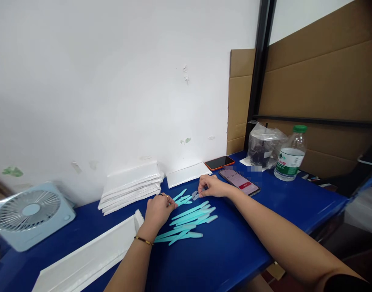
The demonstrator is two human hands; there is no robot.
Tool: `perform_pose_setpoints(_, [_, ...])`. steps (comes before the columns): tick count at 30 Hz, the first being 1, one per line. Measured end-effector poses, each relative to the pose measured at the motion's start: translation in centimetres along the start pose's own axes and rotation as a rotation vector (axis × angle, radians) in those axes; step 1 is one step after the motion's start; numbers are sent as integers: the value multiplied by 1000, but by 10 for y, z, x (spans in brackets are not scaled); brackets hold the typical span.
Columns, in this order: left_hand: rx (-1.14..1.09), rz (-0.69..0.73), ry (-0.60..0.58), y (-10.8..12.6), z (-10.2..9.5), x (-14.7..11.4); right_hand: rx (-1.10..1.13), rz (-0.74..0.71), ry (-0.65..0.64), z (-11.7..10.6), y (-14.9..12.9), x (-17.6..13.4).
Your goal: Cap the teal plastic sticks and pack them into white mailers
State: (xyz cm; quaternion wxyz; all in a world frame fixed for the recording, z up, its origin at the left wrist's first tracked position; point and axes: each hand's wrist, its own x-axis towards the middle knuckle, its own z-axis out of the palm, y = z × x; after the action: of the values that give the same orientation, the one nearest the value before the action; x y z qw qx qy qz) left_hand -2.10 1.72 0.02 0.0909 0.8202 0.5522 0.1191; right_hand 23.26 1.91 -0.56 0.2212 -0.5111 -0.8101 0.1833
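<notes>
Slim teal eyebrow razors [190,216] with pale blade ends lie in a loose pile on the blue table [234,243]. My left hand [158,209], a dark beaded bracelet at its wrist, is closed at the pile's left side, with its thumb and fingers around the end of a teal eyebrow razor [179,199]. My right hand [212,187] is pinched at the far right of the pile. Small translucent caps [195,195] lie at its fingertips, and one seems to be between them. The fingers partly hide what they grip.
White padded envelopes [131,187] are stacked by the wall, with another envelope [189,174] beside them and a long one [88,259] in front. A fan [31,209] stands left. Two phones [220,163], a bagged cup [263,148] and a water bottle [291,156] are right.
</notes>
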Motion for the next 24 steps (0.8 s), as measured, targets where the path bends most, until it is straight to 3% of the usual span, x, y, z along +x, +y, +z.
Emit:
perform_pose_setpoints(4, [-21, -35, 19, -2, -4, 0, 0, 64, 42, -15, 5, -8])
perform_pose_setpoints(9, [-76, 87, -126, 9, -4, -8, -4, 16, -164, -16, 3, -14])
perform_pose_setpoints(14, [-71, 57, -186, 12, -4, -10, -19, 16, -256, -8, 4, -10])
perform_pose_setpoints(17, [-38, 34, -156, 5, -6, -7, 3, 25, -222, -11, 6, -10])
perform_pose_setpoints(22, [11, -63, -63, -10, -11, -3, -13, 129, -39, -21, 6, -14])
perform_pose_setpoints(24, [-8, -43, -55, -10, -11, -4, 0, 109, -40, -22, 5, -15])
